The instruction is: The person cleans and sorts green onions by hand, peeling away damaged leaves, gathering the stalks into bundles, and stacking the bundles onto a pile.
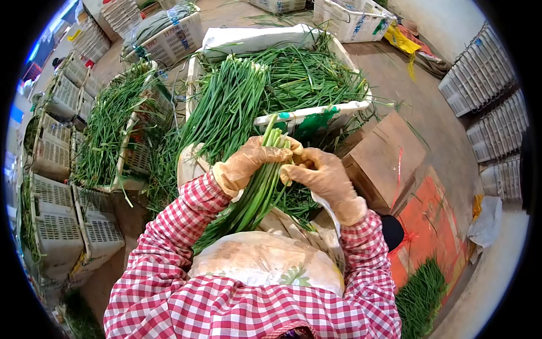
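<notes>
My left hand (248, 163), in a tan rubber glove, is wrapped round a bunch of green chives (251, 203). The pale stem ends poke up above its fingers, and the leaves hang down towards my lap. Right beside the stems is my gloved right hand (324, 176), its thumb and fingers curled in a pinch; what lies between them is hidden. In front of me a white crate (361, 104) is heaped with loose chives (305, 73). A thick layer of chives (228, 101) lies over its left side, stems pointing away from me.
Another crate (129, 150) overflowing with chives stands at left, near several white crates (53, 212). To my right are a cardboard box (384, 158) and an orange sheet (426, 226) with a chive pile (420, 296). Stacked crates (480, 70) line the right wall.
</notes>
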`<state>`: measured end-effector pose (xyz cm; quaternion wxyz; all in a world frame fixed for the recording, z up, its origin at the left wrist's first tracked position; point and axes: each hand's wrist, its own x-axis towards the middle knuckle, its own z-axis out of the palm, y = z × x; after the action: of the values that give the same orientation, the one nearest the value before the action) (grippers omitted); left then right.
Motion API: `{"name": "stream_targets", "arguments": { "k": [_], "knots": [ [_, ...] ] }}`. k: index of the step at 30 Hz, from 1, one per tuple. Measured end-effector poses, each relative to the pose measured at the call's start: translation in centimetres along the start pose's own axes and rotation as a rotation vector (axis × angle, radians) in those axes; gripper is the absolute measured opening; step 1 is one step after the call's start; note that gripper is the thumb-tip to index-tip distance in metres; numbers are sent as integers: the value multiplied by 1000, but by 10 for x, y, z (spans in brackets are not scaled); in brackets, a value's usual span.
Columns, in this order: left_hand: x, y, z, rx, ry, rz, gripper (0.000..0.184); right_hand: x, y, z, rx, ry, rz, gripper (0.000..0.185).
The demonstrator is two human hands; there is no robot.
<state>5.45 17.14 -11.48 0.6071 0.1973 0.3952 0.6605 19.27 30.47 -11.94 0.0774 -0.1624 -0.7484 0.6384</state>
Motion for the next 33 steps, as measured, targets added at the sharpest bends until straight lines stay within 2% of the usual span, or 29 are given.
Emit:
{"name": "stream_targets", "arguments": {
  "k": [1,2,5,6,8,10,12,14,15,16,18,19,21,22,23,25,26,28,30,32,33],
  "knots": [
    [0,-1,0,21,9,8,43,-3,-3,9,156,38,-32,30],
    [-1,0,2,41,20,17,47,-3,-7,10,155,34,-30,30],
    [-11,7,4,36,-9,-10,57,0,-10,7,301,-100,28,23],
    [-12,9,3,62,-34,-27,60,1,-20,-2,252,-177,84,22],
    [-12,8,-7,71,-33,-63,65,3,-15,-11,187,-142,129,20],
    [-11,7,-15,105,-72,-55,69,3,-21,-20,104,-53,39,19],
    [-11,9,-15,134,-81,-27,68,4,-11,-32,256,139,-124,22],
    [-13,10,-15,179,-112,-24,66,10,7,-60,288,274,-7,23],
    [-15,12,-10,202,-60,-46,65,12,12,-63,160,279,39,24],
    [-18,14,-9,207,-72,-55,65,15,34,-67,-46,146,94,32],
    [-17,15,-6,392,55,-21,63,2,37,-92,-949,-114,56,29],
    [-18,17,3,344,72,-39,61,-3,11,-104,-667,-37,343,35],
    [-19,13,6,264,81,-67,58,-17,47,-163,-303,317,105,38],
    [-17,9,1,242,84,-64,57,-31,39,-180,-110,489,68,39],
    [-15,10,5,274,90,-74,57,-49,37,-199,-124,539,93,39],
    [-5,5,0,379,122,-48,58,-76,57,-230,-296,789,89,37],
    [0,5,2,378,136,-66,59,-89,81,-245,-297,806,91,37],
    [11,6,5,340,156,-78,59,-106,147,-267,-966,631,388,39],
    [22,14,9,315,179,-51,51,-114,189,-248,-1261,489,360,41],
    [37,28,9,279,190,55,48,-104,216,-227,-1123,506,538,49],
    [46,36,10,128,180,90,43,-99,227,-217,-1076,509,596,52]
  ]
}}
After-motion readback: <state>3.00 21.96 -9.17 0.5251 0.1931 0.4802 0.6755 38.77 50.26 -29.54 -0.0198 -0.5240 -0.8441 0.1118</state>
